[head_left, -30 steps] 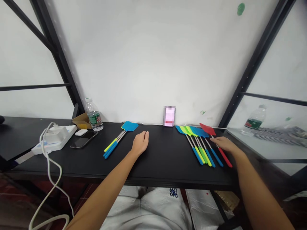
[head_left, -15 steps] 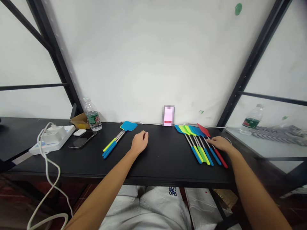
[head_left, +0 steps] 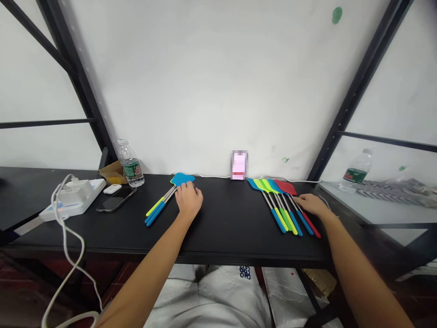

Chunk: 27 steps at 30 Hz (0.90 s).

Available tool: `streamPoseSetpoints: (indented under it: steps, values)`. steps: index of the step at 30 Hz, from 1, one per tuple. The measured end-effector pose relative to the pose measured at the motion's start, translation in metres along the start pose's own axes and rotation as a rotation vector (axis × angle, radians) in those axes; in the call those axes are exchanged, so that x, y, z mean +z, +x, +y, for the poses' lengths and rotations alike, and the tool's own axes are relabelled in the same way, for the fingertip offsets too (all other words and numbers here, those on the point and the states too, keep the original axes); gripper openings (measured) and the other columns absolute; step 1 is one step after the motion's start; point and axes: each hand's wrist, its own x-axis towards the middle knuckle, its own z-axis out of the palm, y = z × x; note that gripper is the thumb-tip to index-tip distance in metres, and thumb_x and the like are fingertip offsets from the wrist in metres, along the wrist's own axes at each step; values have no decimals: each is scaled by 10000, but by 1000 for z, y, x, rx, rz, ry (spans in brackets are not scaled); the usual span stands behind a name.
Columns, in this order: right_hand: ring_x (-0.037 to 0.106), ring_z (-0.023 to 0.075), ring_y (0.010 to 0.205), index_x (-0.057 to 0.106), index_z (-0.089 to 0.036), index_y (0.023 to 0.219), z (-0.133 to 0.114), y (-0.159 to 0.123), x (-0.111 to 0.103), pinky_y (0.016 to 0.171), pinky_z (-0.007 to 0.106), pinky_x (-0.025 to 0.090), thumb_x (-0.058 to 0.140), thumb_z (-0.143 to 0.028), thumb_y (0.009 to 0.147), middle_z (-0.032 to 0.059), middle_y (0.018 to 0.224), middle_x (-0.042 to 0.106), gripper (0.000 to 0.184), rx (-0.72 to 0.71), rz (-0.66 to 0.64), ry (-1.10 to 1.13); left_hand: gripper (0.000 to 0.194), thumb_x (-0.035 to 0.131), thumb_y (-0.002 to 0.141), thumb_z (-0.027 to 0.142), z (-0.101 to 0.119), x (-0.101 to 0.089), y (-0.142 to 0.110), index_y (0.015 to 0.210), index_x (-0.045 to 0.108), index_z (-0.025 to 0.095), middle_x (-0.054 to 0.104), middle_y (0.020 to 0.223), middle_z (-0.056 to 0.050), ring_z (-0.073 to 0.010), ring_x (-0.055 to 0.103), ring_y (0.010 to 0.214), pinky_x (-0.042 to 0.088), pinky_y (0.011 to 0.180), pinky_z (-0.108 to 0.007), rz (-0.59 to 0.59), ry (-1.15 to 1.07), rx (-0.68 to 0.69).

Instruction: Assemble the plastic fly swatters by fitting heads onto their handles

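Note:
My left hand is at the left bundle of fly swatters, its loosely bent fingers overlapping the edge of the top blue head. The fingertips are partly hidden, and no grip on a swatter shows. Blue and yellow handles of this bundle point toward me. On the right, a row of fly swatters with blue, yellow and green parts lies fanned side by side. At the row's right end, my right hand has its fingers closed around the shaft of the red fly swatter, whose head lies flat over its neighbour.
A pixelated upright screen leans on the wall between the two groups. To the left are a water bottle, a cardboard box, a phone, a white case and a power strip with a cable hanging over the front edge.
My left hand has moved left and slightly up, onto the left swatter bundle. The red swatter's head has turned from tilted to flat, with my right hand staying at its shaft.

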Motion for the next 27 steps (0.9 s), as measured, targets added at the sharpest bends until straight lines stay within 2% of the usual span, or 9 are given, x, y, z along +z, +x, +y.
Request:
streamPoseSetpoints:
  steps: [3, 8, 13, 17, 23, 27]
  values:
    - [624, 225, 702, 673, -185, 666, -2, -1, 0, 610, 289, 378, 468, -553, 881, 103, 740, 682, 473, 17, 29, 15, 283, 482, 836, 252, -10, 1, 4, 1071, 548, 107, 528, 1138, -229, -375, 473, 1116, 356, 916, -488, 62, 140, -85]
    - [640, 240, 752, 690, -181, 713, -2, 0, 1, 626, 293, 387, 463, -562, 884, 111, 780, 695, 475, 61, 34, 13, 328, 506, 800, 224, -24, 14, 8, 1082, 569, 69, 525, 1160, -242, -389, 466, 1120, 335, 911, -503, -4, 302, -203]
    - [644, 247, 764, 685, -168, 738, -1, 3, 2, 644, 299, 399, 485, -534, 879, 115, 796, 699, 440, 74, 38, -7, 304, 504, 804, 263, -26, 22, 7, 1015, 608, 70, 552, 1156, -236, -390, 479, 1119, 313, 920, -505, -42, 371, -192]
    - [647, 255, 788, 681, -168, 774, 0, 3, 2, 644, 303, 402, 487, -523, 874, 120, 830, 701, 417, 95, 61, -18, 312, 500, 804, 275, -24, 20, 8, 1012, 616, 73, 559, 1163, -250, -390, 489, 1108, 310, 912, -508, -54, 397, -192]
    - [650, 253, 788, 678, -168, 785, 4, 5, 5, 633, 300, 401, 504, -511, 853, 121, 830, 699, 391, 98, 104, -12, 359, 499, 818, 289, -21, 14, 10, 1066, 630, 65, 550, 1204, -274, -417, 476, 1137, 314, 900, -517, -171, 377, -260]
    - [652, 253, 782, 673, -165, 781, 6, 7, 7, 632, 304, 401, 494, -495, 856, 123, 822, 696, 383, 102, 120, -18, 355, 495, 836, 291, -22, 14, 10, 1073, 653, 79, 549, 1214, -256, -417, 457, 1159, 318, 908, -522, -167, 360, -246]
